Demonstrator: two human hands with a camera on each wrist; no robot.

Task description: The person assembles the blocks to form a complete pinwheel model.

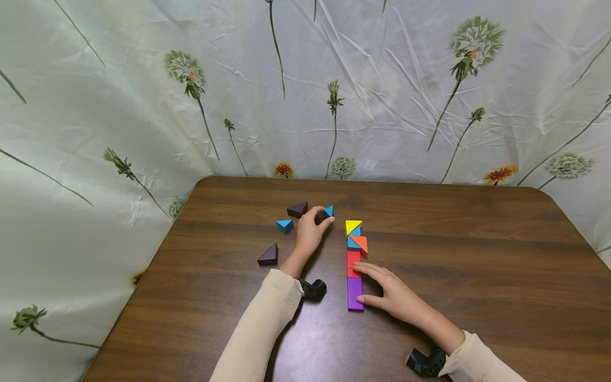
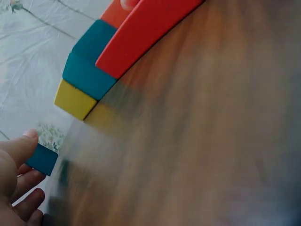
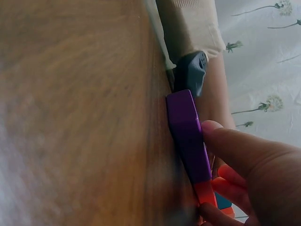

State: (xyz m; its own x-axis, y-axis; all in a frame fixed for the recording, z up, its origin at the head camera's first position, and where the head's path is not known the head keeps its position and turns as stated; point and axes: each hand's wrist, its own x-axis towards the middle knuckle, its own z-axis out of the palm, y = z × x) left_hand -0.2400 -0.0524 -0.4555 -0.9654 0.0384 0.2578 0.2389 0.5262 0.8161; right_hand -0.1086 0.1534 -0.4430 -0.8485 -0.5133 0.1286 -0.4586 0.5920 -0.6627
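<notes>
My left hand [image 1: 310, 231] pinches a blue triangular block [image 2: 43, 159] between thumb and fingers, a little above the table at the far end. Right of it lies a row of blocks running toward me. A yellow triangular block [image 1: 351, 226] heads the row, followed by blue triangular blocks [image 1: 353, 243] with an orange triangular block [image 1: 361, 244] jutting out rightward. A red block [image 1: 354, 258] comes after them, and a purple block [image 1: 355, 294] forms the near end. My right hand [image 1: 398, 294] rests its thumb against the purple block's right side, while a fingertip touches the red one.
Two dark purple triangular blocks [image 1: 268, 254] and a loose blue triangular block [image 1: 285, 226] lie left of my left hand on the wooden table [image 1: 477, 254]. A flowered cloth [image 1: 382, 106] hangs behind the table. Black wrist devices [image 1: 313, 289] sit below both hands.
</notes>
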